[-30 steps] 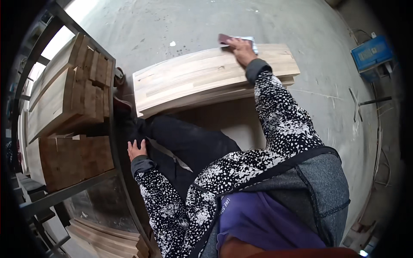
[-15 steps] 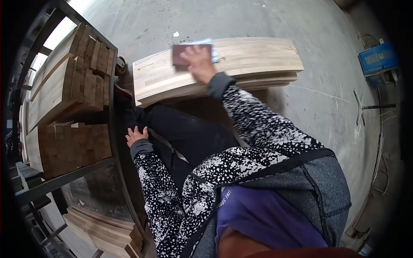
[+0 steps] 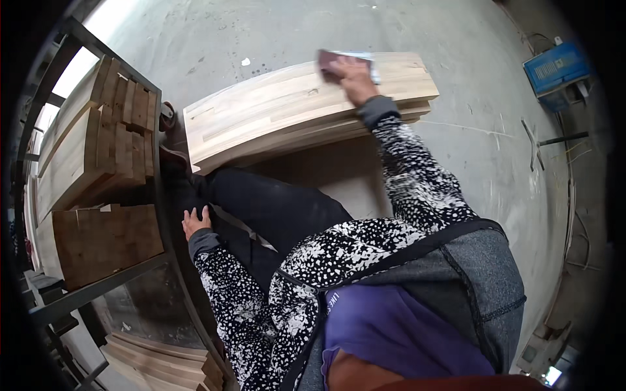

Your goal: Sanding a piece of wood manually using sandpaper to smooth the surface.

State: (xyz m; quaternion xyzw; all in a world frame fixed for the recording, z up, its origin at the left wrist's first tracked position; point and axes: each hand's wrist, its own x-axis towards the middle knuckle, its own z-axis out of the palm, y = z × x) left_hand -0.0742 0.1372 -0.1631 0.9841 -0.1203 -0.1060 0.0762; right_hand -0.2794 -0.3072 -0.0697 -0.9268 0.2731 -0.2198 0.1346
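My right hand (image 3: 353, 73) lies flat, fingers together, pressing a dark reddish sanding block (image 3: 328, 63) onto the top board of a stack of pale laminated wood panels (image 3: 280, 111). The block sits near the far right end of that top panel, in the upper middle of the frame, and most of it is under my palm, with a strip of lighter paper showing past my fingers on the right. The panels lie on the grey concrete floor (image 3: 274, 32), which fills the upper part of the frame and curves down the right side; it is scuffed and speckled with pale spots.

My left hand (image 3: 194, 221) is at the left centre, fingers spread, resting on my dark trouser leg (image 3: 274, 208) and holding nothing. Just beside it runs the dark upright of a metal rack (image 3: 160, 195) that takes up the left of the frame. The rack holds bundles of wooden blocks and boards (image 3: 98, 150), end grain facing me, and more flat boards (image 3: 156, 358) lie stacked at the lower left.

At the upper right a blue box (image 3: 557, 72) sits on the floor, with thin cables trailing near the right edge.
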